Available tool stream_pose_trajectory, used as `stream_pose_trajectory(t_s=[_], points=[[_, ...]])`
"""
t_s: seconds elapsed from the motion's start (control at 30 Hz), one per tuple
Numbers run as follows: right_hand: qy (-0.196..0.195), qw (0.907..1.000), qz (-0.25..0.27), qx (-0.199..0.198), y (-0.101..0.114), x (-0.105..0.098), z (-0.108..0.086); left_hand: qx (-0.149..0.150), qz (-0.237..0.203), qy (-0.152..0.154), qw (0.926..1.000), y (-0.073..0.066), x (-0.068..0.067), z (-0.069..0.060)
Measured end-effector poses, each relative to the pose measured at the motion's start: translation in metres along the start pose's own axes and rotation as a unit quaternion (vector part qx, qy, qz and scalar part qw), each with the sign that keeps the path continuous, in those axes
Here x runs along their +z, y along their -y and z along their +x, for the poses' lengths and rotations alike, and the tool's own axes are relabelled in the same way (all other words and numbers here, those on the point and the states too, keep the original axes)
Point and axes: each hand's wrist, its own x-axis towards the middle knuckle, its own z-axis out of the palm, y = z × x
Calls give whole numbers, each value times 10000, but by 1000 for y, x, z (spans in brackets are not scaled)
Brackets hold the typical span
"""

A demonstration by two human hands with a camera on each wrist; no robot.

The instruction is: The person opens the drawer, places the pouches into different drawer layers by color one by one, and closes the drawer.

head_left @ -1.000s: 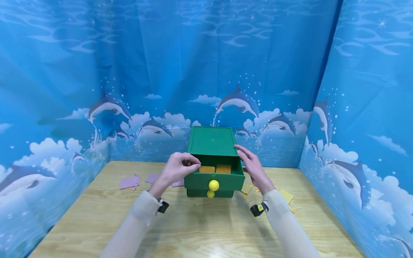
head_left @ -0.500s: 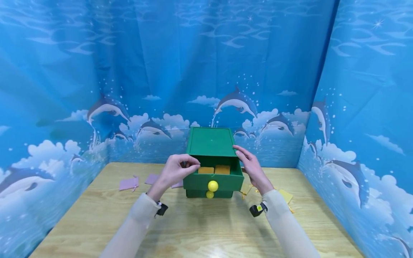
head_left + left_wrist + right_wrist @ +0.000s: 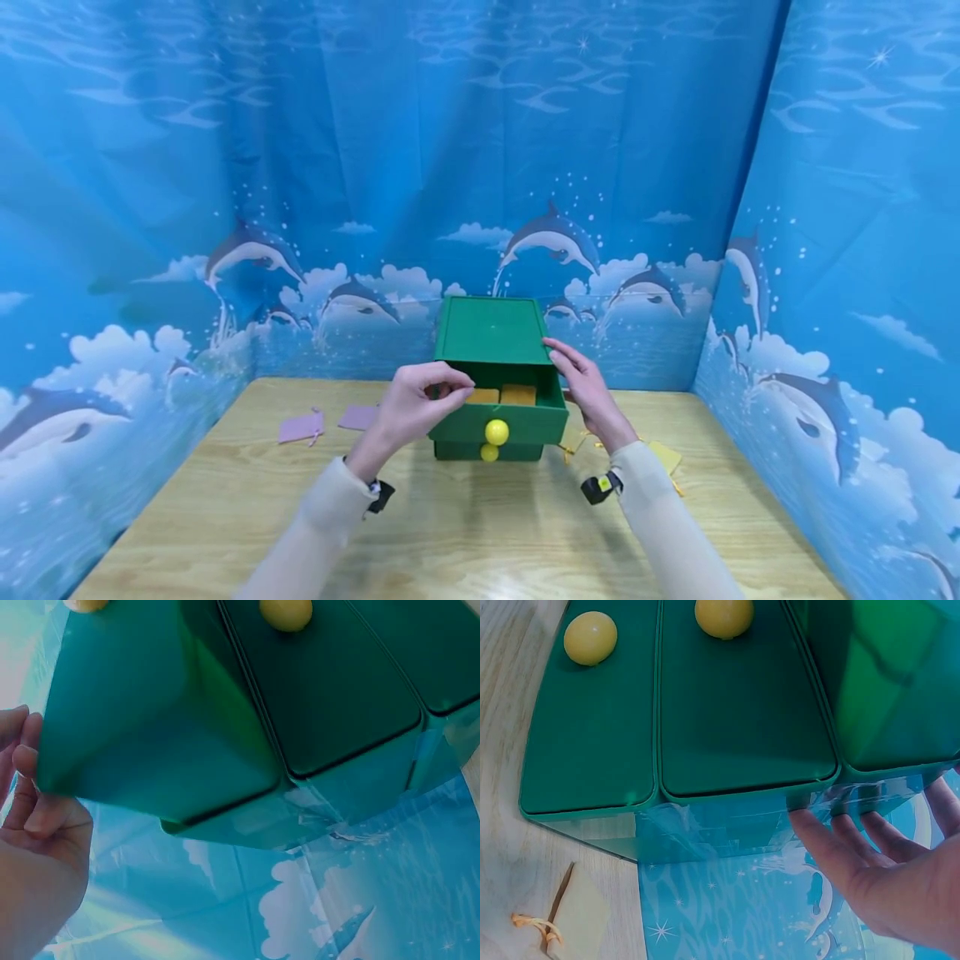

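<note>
A green drawer cabinet (image 3: 491, 329) stands mid-table with its top drawer (image 3: 459, 423) pulled out. Two orange-brown blocks (image 3: 518, 395), (image 3: 486, 396) sit in that drawer. My left hand (image 3: 411, 404) is over its left rim with fingers curled and tips close together near the left block; whether anything is pinched between them is hidden. In the left wrist view, the left hand (image 3: 46, 840) lies close beside the drawer's upper edge. My right hand (image 3: 588, 392) rests extended fingers on the cabinet's right side. The right wrist view shows the right hand (image 3: 896, 877) with fingertips on that taped side.
Yellow ball knobs (image 3: 497, 432) stick out from the drawer fronts. Purple drawstring pouches (image 3: 300, 427) lie on the wooden table (image 3: 480, 533) to the left. Yellow pouches (image 3: 664, 456) lie to the right. A blue dolphin-print curtain (image 3: 375, 208) closes off the back and sides.
My left hand has shifted slightly right over the drawer, covering more of the left block and a purple pouch. The right hand, drawer and cabinet stay in place.
</note>
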Motion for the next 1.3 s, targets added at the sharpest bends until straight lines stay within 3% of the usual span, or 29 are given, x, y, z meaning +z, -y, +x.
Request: stream_pose_trajectory(t_s=[0.17,0.33,0.4,0.5,0.67,0.97,1.17,1.3], points=[[-3,10000,24,15,1,1,-1,244,821,-60,9963,-9,7,-7],[9,10000,67,1,0,-1,0,502,2029,-156,9778,-19,16,-14],[5,10000,76,-5,0,-2,0,546,2288,-187,9718,-21,18,-16],[34,10000,75,-2,0,-2,1,519,2415,-244,9687,-21,20,-19],[70,10000,57,-2,-1,-1,0,205,2096,-176,9774,-20,25,-24],[84,9999,14,92,-3,-1,-1,-128,923,-84,9956,-10,45,-36],[54,9999,-1,-128,-3,-3,0,-25,531,272,9982,-1,59,-38],[65,10000,11,-49,-2,-2,0,-67,396,195,9990,4,65,-40]])
